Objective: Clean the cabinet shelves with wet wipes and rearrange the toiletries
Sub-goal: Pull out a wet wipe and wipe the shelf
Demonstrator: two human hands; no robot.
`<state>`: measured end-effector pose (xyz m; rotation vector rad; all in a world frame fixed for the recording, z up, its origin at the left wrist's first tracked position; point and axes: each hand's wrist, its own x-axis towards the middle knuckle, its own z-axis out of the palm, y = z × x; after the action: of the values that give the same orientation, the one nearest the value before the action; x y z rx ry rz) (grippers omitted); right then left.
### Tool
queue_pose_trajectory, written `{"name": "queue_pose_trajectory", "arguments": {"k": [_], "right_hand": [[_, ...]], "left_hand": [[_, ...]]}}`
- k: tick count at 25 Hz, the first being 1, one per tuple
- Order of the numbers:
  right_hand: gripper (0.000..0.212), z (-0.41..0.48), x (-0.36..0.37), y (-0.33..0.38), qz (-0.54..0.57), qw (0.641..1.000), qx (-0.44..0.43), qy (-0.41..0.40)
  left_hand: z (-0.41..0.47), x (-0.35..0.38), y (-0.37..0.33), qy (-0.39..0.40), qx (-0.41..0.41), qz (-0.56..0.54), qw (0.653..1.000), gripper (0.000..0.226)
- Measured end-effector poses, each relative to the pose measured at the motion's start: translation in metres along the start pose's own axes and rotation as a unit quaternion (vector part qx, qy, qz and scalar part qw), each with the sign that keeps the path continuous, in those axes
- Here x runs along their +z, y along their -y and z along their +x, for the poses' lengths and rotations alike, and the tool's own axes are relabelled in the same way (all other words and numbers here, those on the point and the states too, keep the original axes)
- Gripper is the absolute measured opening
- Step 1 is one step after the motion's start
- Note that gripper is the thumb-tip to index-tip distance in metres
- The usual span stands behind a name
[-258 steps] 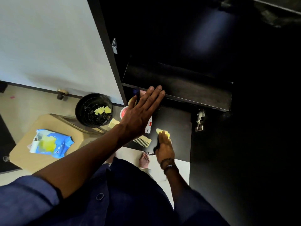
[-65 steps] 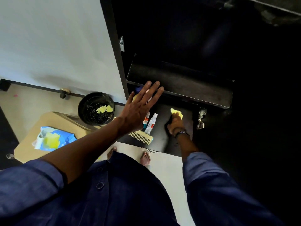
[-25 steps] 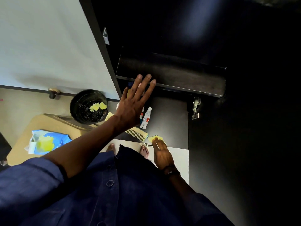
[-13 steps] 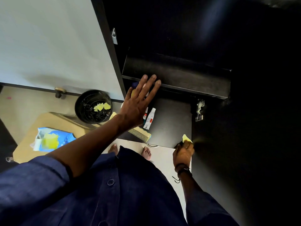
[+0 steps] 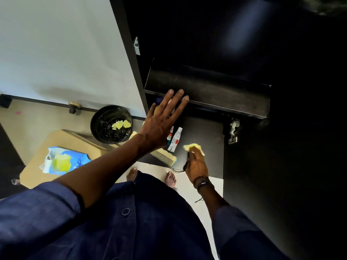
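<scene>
My left hand (image 5: 161, 121) is flat with fingers spread, its fingertips resting against the front edge of the upper dark shelf (image 5: 206, 94). Below it lies the lower dark shelf (image 5: 206, 139). My right hand (image 5: 196, 164) presses a yellow wet wipe (image 5: 193, 147) onto that lower shelf near its front. Two small tubes (image 5: 175, 138) and a tan comb (image 5: 163, 156) lie on the lower shelf's left part. Other toiletries behind my left hand are mostly hidden.
A black bin (image 5: 111, 123) with used yellow wipes stands on the floor at the left. A blue wet-wipe pack (image 5: 63, 159) lies on a tan stool (image 5: 37, 147). A white door (image 5: 62, 49) hangs open at the left. The cabinet's dark side panel (image 5: 281, 166) rises at the right.
My right hand has moved with the wipe from the lower shelf's front right corner leftward and inward onto the shelf. My left hand stays on the upper shelf's edge.
</scene>
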<state>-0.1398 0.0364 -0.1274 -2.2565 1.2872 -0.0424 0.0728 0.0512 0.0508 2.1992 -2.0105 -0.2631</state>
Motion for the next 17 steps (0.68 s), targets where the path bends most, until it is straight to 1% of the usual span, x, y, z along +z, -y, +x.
{"name": "queue_pose_trajectory", "arguments": {"k": [1,2,3,4,5,6,7,8,10,11,12,13,14,15,16,17], "right_hand": [[0.052,0.009,-0.001,0.0,-0.035,0.996,-0.08,0.017],[0.053,0.022,-0.005,-0.001,-0.06,0.992,-0.109,0.009],[0.053,0.036,-0.01,-0.001,-0.042,0.997,-0.067,-0.011],[0.053,0.048,-0.016,0.0,-0.006,1.0,0.023,-0.021],[0.056,0.06,-0.022,-0.001,0.02,0.994,0.106,-0.027],[0.06,0.07,-0.028,0.002,0.035,0.985,0.166,-0.024],[0.064,0.082,-0.031,0.004,0.027,0.983,0.181,-0.002],[0.068,0.094,-0.036,0.008,0.016,0.986,0.16,0.035],[0.07,0.12,-0.044,0.019,-0.013,0.992,0.049,0.116],[0.069,0.132,-0.046,0.022,-0.04,0.988,-0.003,0.148],[0.068,0.142,-0.049,0.024,-0.062,0.985,-0.024,0.162],[0.066,0.152,-0.053,0.021,-0.074,0.984,-0.008,0.162],[0.062,0.157,-0.062,0.017,-0.087,0.985,0.043,0.145],[0.054,0.161,-0.072,0.008,-0.122,0.977,0.113,0.132],[0.046,0.16,-0.083,-0.002,-0.178,0.957,0.185,0.132],[0.041,0.155,-0.092,-0.011,-0.236,0.936,0.222,0.136]], "left_hand": [[0.0,-0.001,0.0,0.006,0.0,0.0,1.0,0.126],[0.0,-0.001,0.001,0.012,-0.001,0.003,1.0,0.129],[0.0,-0.003,0.002,0.018,-0.004,0.007,1.0,0.13],[0.0,-0.005,0.001,0.024,-0.005,0.01,1.0,0.13],[0.0,-0.007,0.001,0.029,-0.004,0.014,0.999,0.128],[-0.001,-0.009,0.001,0.035,-0.003,0.017,0.999,0.126],[-0.001,-0.009,0.001,0.042,0.0,0.017,0.999,0.125],[-0.001,-0.009,0.002,0.046,0.001,0.017,0.999,0.126],[0.0,-0.008,0.005,0.044,0.002,0.023,0.999,0.128],[0.0,-0.007,0.005,0.043,0.0,0.026,0.999,0.128],[0.0,-0.007,0.005,0.041,-0.002,0.028,0.999,0.127],[0.001,-0.007,0.005,0.037,-0.003,0.031,0.999,0.126],[0.0,-0.007,0.004,0.036,-0.004,0.033,0.999,0.124],[0.001,-0.006,0.004,0.04,-0.004,0.033,0.999,0.122],[0.001,-0.005,0.003,0.041,-0.004,0.029,0.999,0.12],[0.001,-0.005,0.003,0.035,-0.005,0.026,0.999,0.119]]}}
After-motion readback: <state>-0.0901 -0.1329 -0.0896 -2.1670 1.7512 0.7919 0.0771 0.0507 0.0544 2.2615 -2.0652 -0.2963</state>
